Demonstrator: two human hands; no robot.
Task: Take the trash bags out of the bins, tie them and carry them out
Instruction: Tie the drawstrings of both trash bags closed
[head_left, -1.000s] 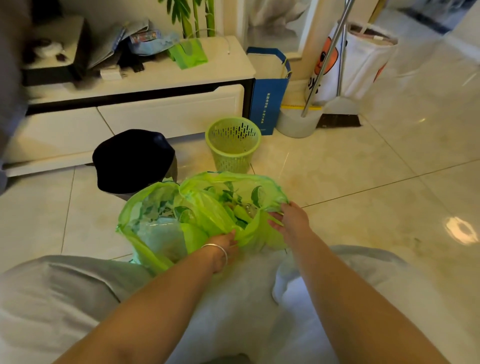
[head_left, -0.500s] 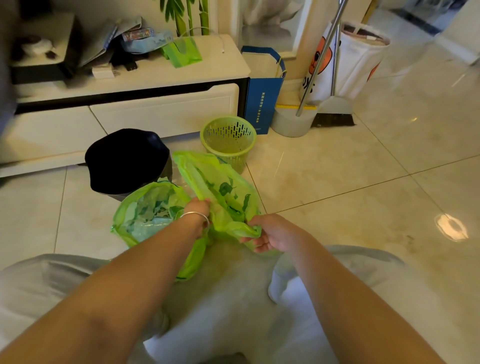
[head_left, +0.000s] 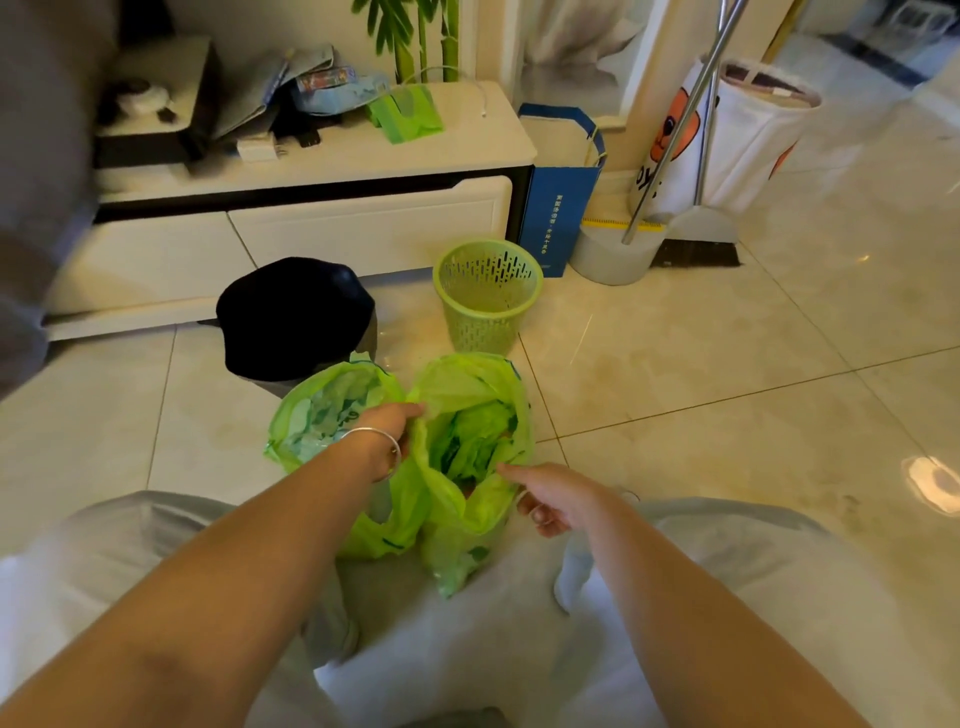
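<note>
The shiny tile floor (head_left: 727, 364) has lots of open room on the right. A long white cabinet (head_left: 311, 228) blocks the far side. A black bin (head_left: 293, 317) and a green basket bin (head_left: 485, 296) stand before it. Two green trash bags (head_left: 457, 467) sit open between the knees. The left hand (head_left: 387, 428) pinches a rim. The right hand (head_left: 550, 501) curls on the near rim.

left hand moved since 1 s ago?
Yes. The left hand has risen off the near edge of the green trash bag, toward the black bin.
</note>
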